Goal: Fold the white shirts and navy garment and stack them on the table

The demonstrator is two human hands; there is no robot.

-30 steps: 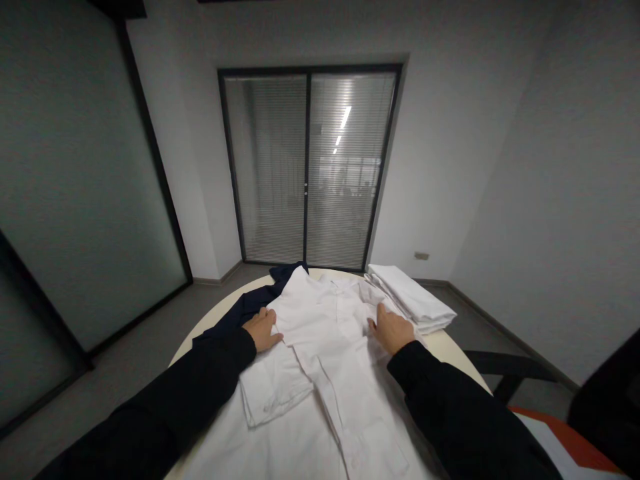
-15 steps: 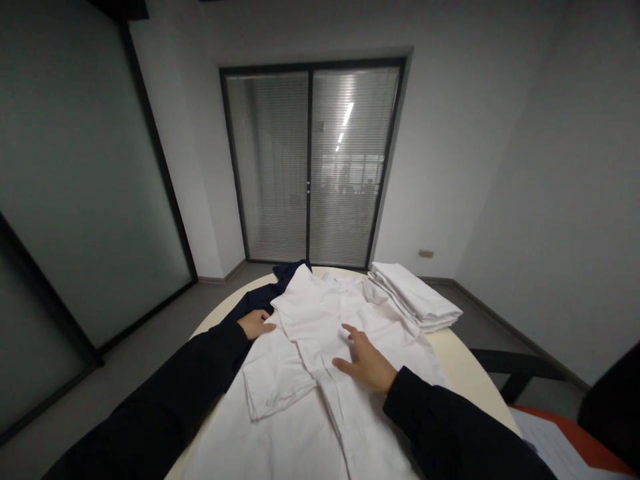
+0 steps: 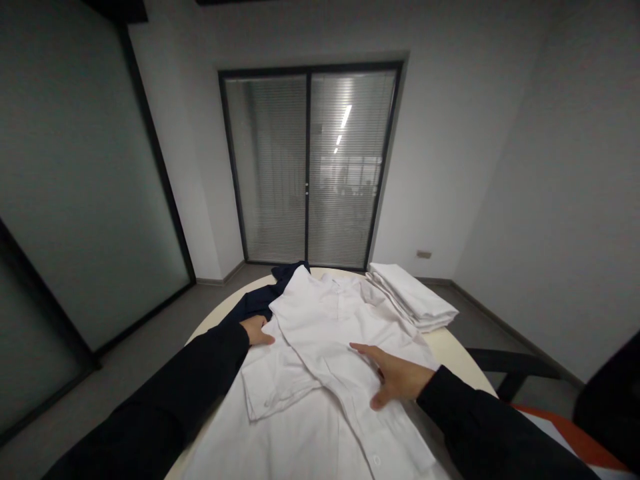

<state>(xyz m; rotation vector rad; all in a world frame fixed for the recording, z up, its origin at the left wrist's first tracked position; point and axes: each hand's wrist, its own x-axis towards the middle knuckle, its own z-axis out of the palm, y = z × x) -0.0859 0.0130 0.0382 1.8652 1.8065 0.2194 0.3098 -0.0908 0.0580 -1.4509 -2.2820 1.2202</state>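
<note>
A white button-up shirt (image 3: 320, 327) lies spread on a round, pale table, one sleeve (image 3: 280, 387) folded across its front. At the shirt's left edge, my left hand (image 3: 257, 331) has its thumb on top of the cloth; the other fingers curl at the edge and are partly hidden, so the grip looks closed on the fabric. My right hand (image 3: 395, 377) rests on the right half of the shirt front. Its thumb and index finger are spread wide apart, and the remaining fingers are mostly out of sight.
Dark navy cloth (image 3: 255, 300) lies beyond my left hand. A folded white cloth stack (image 3: 413, 297) sits at the table's back right. The table edge (image 3: 473, 363) curves past my right forearm, near a dark chair (image 3: 610, 393) and an orange surface (image 3: 595, 440).
My right hand has moved to the right and nearer, and the shirt's front panel now lies further right over the lower part. My left hand has stayed almost in place.
</note>
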